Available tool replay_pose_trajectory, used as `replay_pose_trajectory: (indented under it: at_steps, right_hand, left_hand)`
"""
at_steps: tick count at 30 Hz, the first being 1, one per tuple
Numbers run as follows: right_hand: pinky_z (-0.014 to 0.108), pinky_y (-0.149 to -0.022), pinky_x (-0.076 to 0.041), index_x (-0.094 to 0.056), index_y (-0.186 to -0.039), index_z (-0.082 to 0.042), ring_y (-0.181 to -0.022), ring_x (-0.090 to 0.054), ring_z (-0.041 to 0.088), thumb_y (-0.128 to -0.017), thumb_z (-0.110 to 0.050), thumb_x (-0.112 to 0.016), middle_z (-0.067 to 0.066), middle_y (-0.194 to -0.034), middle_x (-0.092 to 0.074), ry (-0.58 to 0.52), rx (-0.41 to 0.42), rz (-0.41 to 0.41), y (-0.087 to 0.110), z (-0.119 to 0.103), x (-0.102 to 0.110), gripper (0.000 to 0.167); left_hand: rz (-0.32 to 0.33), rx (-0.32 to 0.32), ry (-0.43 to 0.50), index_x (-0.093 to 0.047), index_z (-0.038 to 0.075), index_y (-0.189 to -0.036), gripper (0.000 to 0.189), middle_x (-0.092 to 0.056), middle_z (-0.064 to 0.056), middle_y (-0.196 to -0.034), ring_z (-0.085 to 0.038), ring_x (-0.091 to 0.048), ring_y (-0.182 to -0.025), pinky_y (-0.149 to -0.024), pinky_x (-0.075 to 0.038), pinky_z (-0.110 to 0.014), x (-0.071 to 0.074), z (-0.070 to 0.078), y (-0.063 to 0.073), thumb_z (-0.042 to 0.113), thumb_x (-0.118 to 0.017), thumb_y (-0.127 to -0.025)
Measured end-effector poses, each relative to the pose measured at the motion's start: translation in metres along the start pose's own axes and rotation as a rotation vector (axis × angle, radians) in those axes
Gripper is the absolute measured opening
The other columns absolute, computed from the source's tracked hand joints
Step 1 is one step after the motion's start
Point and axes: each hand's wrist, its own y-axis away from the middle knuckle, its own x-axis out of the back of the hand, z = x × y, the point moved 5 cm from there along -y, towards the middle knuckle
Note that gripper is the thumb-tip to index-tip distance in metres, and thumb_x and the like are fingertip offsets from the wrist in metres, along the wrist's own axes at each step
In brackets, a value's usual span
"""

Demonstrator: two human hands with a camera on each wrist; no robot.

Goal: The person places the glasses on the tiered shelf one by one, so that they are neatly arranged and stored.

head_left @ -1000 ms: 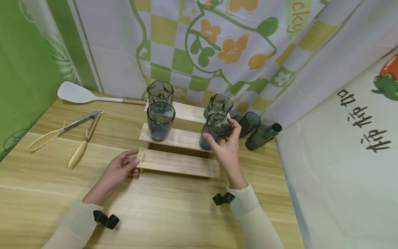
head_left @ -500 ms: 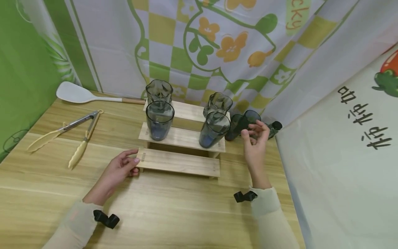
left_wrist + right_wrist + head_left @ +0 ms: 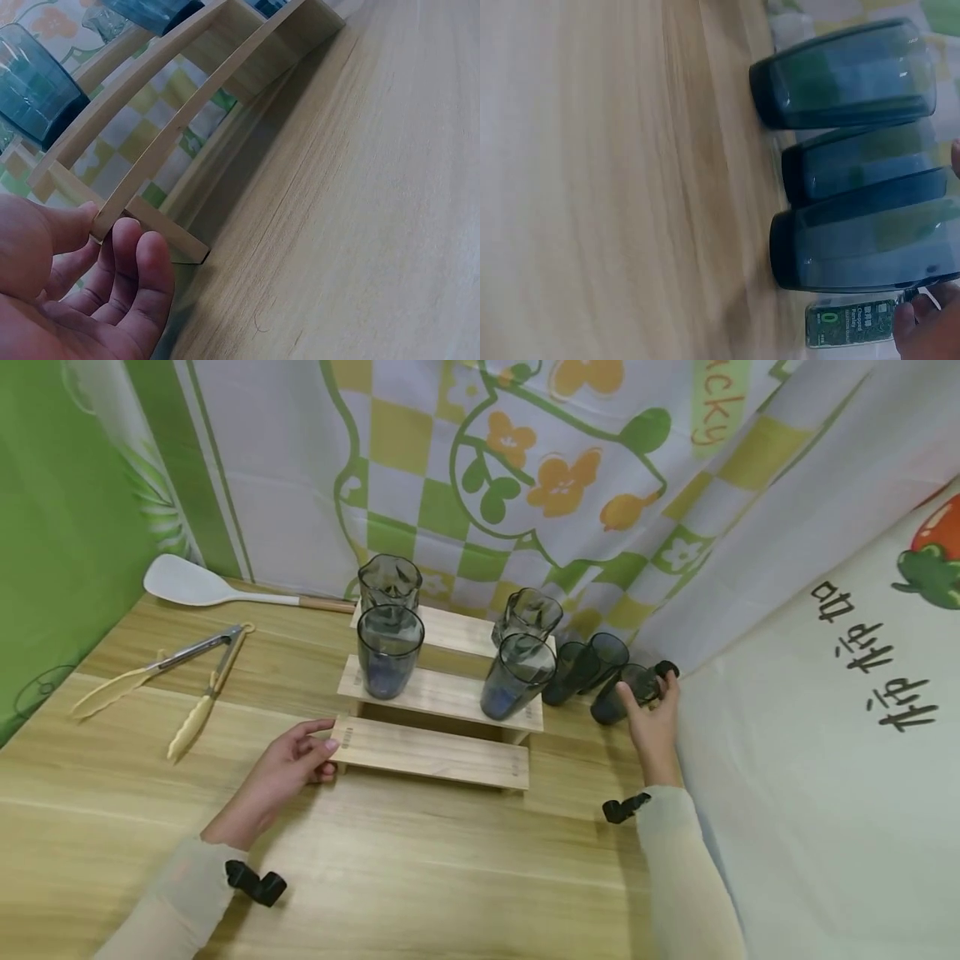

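My left hand (image 3: 279,778) pinches the left end of the lowest board of a three-step wooden rack (image 3: 431,753), thumb on top and fingers curled beneath. At the right, my right hand (image 3: 657,735) grips a tall smoky blue drinking glass (image 3: 855,247) near its rim, with thumb and fingers on opposite sides. This glass stands upright on the table. Just beyond it are two like glasses, the nearer-rack one (image 3: 564,672) and another (image 3: 607,656). A chopped parsley bottle (image 3: 847,324) with a black cap stands beside the gripped glass, partly hidden by the fingers.
Two tall glasses, left (image 3: 388,656) and right (image 3: 516,681), stand on the rack's middle step. Two wavy glasses, left (image 3: 388,578) and right (image 3: 529,610), occupy the top step. Tongs (image 3: 213,672) and a white spatula (image 3: 187,583) lie left. Curtain (image 3: 420,468) borders the back.
My right hand has let go of the right glass on the middle step and moved right to a glass on the table. My left hand has stayed on the rack.
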Motion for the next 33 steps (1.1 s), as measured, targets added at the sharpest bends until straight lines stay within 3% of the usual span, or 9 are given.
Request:
replay_pose_trajectory:
  at_steps: [3,8,16,19,26,33]
  right_hand:
    - [0.048,-0.12,-0.021,0.001,-0.164,-0.024,-0.151,-0.017,0.023,-0.091,-0.054,-0.07,0.002,-0.165,-0.019,0.031,-0.02,-0.046,-0.011,0.005,-0.003,0.106]
    - [0.048,-0.119,-0.024,-0.01,-0.164,-0.022,-0.149,-0.022,0.023,-0.088,-0.061,-0.071,0.005,-0.163,-0.024,0.022,-0.035,-0.069,-0.021,0.008,-0.007,0.105]
    - [0.038,-0.105,-0.038,-0.034,-0.154,-0.019,-0.134,-0.04,0.025,-0.087,-0.052,-0.077,0.008,-0.149,-0.039,-0.073,-0.009,0.021,-0.009,0.011,-0.01,0.086]
    - [0.039,-0.1,-0.039,-0.036,-0.151,-0.019,-0.13,-0.04,0.026,-0.088,-0.049,-0.077,0.009,-0.147,-0.039,-0.106,0.005,0.02,-0.005,0.01,-0.01,0.082]
    - [0.044,-0.109,-0.036,-0.029,-0.156,-0.023,-0.136,-0.039,0.023,-0.09,-0.039,-0.079,0.005,-0.151,-0.039,-0.2,0.01,-0.044,-0.004,0.017,-0.009,0.085]
    - [0.034,-0.104,-0.043,-0.034,-0.154,-0.019,-0.13,-0.046,0.025,-0.086,-0.032,-0.084,0.01,-0.146,-0.045,-0.283,-0.006,-0.039,-0.003,0.022,-0.011,0.085]
  left_hand:
    - [0.004,0.002,-0.009,-0.036,-0.001,-0.152,0.06,-0.062,-0.015,-0.105,-0.023,-0.066,-0.085,-0.077,-0.059,-0.032,0.0,0.001,-0.001,0.026,-0.061,-0.105]
    - [0.005,0.008,-0.002,-0.036,-0.001,-0.152,0.06,-0.062,-0.015,-0.105,-0.022,-0.066,-0.085,-0.077,-0.059,-0.032,0.0,0.0,0.0,0.025,-0.061,-0.105]
    - [0.001,0.015,0.002,-0.036,0.0,-0.152,0.06,-0.062,-0.015,-0.106,-0.023,-0.066,-0.086,-0.077,-0.059,-0.033,0.0,-0.001,-0.001,0.026,-0.062,-0.104]
    - [0.001,0.014,0.003,-0.036,0.001,-0.153,0.06,-0.062,-0.016,-0.107,-0.023,-0.066,-0.086,-0.078,-0.059,-0.033,0.001,0.001,-0.001,0.026,-0.061,-0.105]
    - [-0.001,0.016,-0.007,-0.036,0.0,-0.152,0.059,-0.062,-0.016,-0.107,-0.024,-0.066,-0.086,-0.078,-0.059,-0.033,0.001,0.002,-0.001,0.026,-0.061,-0.105]
    - [-0.003,0.014,-0.012,-0.037,-0.001,-0.151,0.056,-0.061,-0.016,-0.106,-0.025,-0.065,-0.086,-0.078,-0.059,-0.034,0.001,0.003,0.0,0.023,-0.059,-0.106]
